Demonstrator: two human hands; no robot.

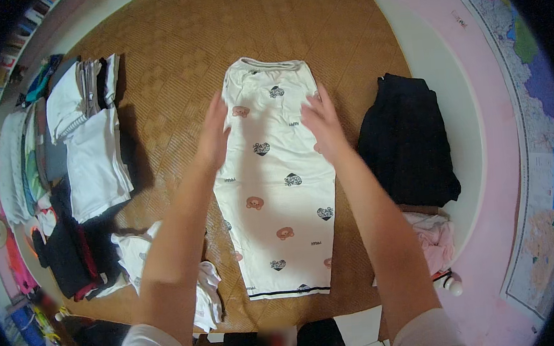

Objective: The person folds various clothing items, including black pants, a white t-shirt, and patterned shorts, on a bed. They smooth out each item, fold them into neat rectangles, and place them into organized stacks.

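A cream garment (278, 192) printed with brown bear faces and dark lettering lies flat and lengthwise on a woven brown mat (265, 22). Its gathered waistband-like edge is at the far end, and a black-trimmed hem is nearest me. My left hand (215, 131) is at its left side near the upper part, fingers slightly blurred. Over the right side, at about the same height, is my right hand (322, 123), its fingers spread and bent. Neither hand visibly grips the cloth; whether the fingertips touch it I cannot tell.
Stacks of folded clothes, with a white garment (98, 162) on top, stand at the left. A folded black garment (406, 141) lies at the right, with a pink garment (433, 241) nearer me. Crumpled white printed cloth (208, 295) is by my left forearm. A pink wall (486, 107) borders the right.
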